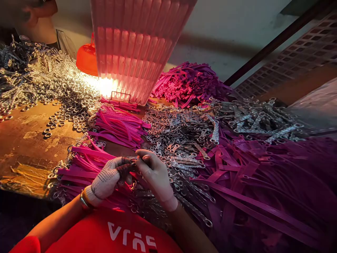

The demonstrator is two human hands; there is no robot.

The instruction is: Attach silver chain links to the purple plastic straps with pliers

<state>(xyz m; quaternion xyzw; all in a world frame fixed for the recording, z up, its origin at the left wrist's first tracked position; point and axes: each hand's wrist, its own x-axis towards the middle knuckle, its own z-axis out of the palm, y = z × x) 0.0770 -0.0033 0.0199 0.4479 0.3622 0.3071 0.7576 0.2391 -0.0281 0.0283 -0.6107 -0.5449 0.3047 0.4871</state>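
Note:
My left hand (107, 177) wears a pale dotted knit glove with dark coverings on the fingers. Its fingers are closed around a small metal ring (133, 160), which is mostly hidden. My right hand (155, 175), in a thin pale glove, pinches at the same spot with thumb and forefinger. Beneath and left of my hands lie pink straps (81, 168) with metal rings at their left ends. Flat silver metal pieces with ringed ends (181, 158) are heaped beside my right hand.
Purple straps (252, 175) cover the right side. Silver rings and metal pieces (52, 77) are piled at far left on the worn tabletop (31, 137). A red lamp (86, 58) glows behind a ribbed translucent panel (134, 45). Another pink heap (192, 84) lies behind. A person (37, 21) is at upper left.

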